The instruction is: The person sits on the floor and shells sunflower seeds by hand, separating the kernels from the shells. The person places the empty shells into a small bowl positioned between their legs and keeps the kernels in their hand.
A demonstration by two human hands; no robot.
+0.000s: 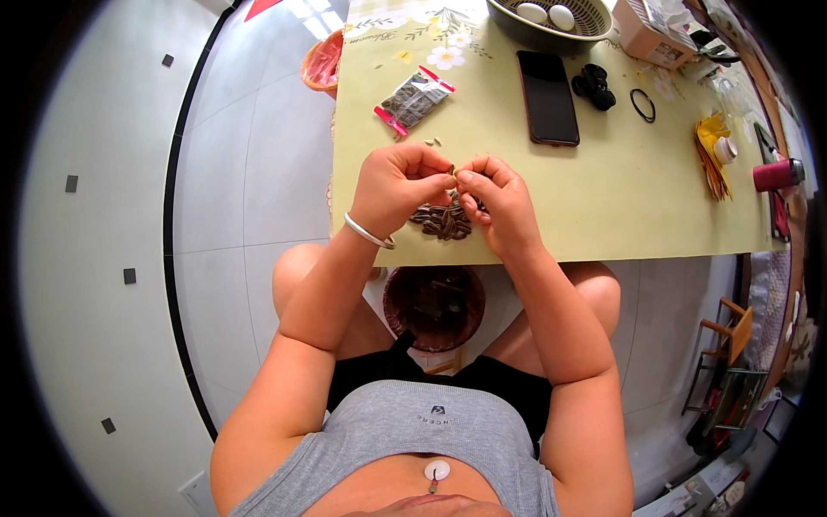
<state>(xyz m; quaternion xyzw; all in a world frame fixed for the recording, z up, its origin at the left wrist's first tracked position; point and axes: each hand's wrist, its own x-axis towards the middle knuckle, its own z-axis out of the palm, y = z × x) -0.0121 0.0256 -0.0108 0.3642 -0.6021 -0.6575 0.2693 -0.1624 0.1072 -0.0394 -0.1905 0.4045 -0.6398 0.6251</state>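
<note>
My left hand (398, 183) and my right hand (498, 196) meet fingertip to fingertip above the near edge of a pale yellow-green table (603, 198). Together they pinch one small sunflower seed (451, 172) between thumbs and forefingers. A silver bangle (369, 233) circles my left wrist. Just under the hands lies a small heap of striped sunflower seeds (443, 221) on the tabletop. An opened seed packet (414, 100) with red ends lies farther back on the left, with two or three loose seeds (433, 140) near it.
A dark round basket (434, 307) stands on the floor between my knees. On the table are a black phone (548, 96), a black hair clip (594, 86), a hair tie (643, 105), a bowl with eggs (551, 19), a cardboard box (648, 34), yellow papers (713, 153) and a red cup (778, 174).
</note>
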